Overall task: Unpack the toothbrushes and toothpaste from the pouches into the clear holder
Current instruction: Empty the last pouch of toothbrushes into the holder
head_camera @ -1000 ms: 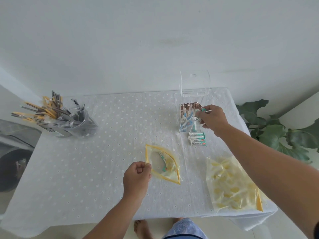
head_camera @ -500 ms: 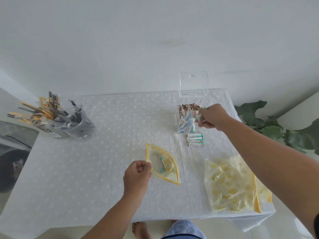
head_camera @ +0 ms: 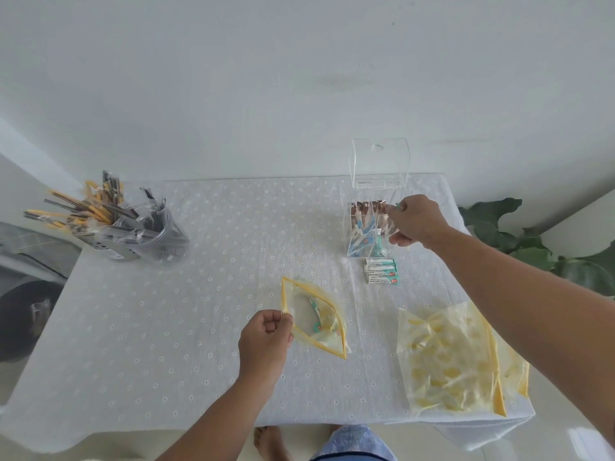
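clear holder, upper right of frame, lid up, already stocked with wrapped brushes. right hand at its rim, fingers curled round a teal-tipped item, likely a toothbrush being dropped in. left hand, centre, pinches the mouth of the yellow-edged pouch, contents remaining. toothpaste tubes lie just below the holder. next: release, then reach back into the pouch.
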The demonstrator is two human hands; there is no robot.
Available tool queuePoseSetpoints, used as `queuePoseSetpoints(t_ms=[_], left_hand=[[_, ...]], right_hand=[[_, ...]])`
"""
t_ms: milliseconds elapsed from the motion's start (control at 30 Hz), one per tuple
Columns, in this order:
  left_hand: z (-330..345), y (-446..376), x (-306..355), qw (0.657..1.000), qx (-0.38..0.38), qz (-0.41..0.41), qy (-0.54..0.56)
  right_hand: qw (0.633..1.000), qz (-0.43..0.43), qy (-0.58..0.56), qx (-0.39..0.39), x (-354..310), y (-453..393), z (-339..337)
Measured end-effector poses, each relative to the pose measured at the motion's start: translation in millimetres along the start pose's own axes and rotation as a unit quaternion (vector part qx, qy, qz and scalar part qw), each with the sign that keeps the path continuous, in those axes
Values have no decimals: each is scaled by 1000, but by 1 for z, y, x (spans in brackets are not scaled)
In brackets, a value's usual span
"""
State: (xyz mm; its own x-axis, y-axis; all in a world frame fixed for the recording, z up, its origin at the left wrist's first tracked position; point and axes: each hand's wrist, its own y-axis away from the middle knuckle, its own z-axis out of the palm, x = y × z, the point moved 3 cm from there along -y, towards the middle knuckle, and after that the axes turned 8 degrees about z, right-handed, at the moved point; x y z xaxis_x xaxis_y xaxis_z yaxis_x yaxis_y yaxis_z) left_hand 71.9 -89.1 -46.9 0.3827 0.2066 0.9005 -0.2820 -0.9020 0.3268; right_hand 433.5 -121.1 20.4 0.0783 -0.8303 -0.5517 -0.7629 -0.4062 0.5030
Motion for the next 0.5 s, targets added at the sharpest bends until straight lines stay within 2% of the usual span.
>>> queuePoseSetpoints(t_ms=[200, 400, 500], left_hand=[[-1, 0, 0, 1000, 2, -1, 8], [-2, 2, -2, 1000, 7, -6, 23], [-1, 4, -1, 999, 9, -5, 31]], right_hand=[[989, -90, 50, 109, 1, -6, -1], [989, -114, 48, 86, 16, -9, 7], [981, -139, 47, 125, 18, 1, 9]])
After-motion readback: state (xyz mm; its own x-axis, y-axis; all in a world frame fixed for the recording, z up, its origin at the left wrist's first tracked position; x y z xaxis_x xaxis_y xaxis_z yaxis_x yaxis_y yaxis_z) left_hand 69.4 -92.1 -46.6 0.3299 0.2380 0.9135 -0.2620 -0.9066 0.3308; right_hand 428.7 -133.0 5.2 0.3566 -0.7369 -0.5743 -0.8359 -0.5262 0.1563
